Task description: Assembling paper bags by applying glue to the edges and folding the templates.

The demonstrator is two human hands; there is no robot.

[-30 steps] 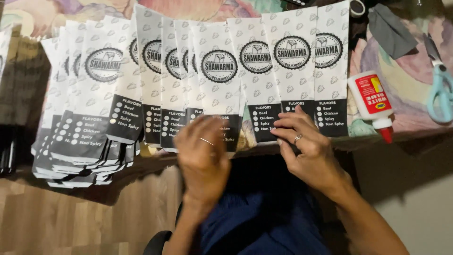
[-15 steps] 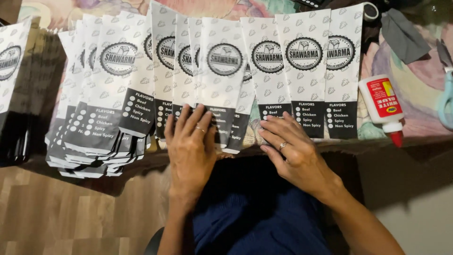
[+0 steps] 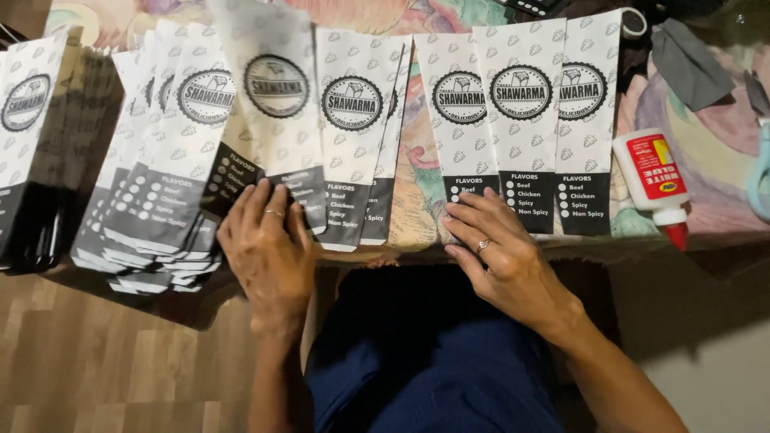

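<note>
A row of white paper bags with black bottoms and round black emblems lies along the table's near edge. My left hand point(image 3: 269, 248) lies flat on the bottom of one bag point(image 3: 277, 112) that is slid leftwards over the fanned pile of bags point(image 3: 160, 208). My right hand point(image 3: 501, 256) rests, fingers spread, on the bottom of a bag point(image 3: 469, 112) in the right group. Between the two groups a gap shows the patterned tablecloth point(image 3: 417, 176). Each hand has a ring.
A white glue bottle with a red cap point(image 3: 656, 184) lies right of the bags. A grey cloth point(image 3: 690, 64) and light blue scissors handles point(image 3: 760, 176) are at the far right. A further stack of bags point(image 3: 36, 144) sits at the left edge. Wooden floor lies below.
My left hand has dragged a bag leftwards onto the fanned pile, opening a gap in the row. My right hand moved slightly right onto the right group.
</note>
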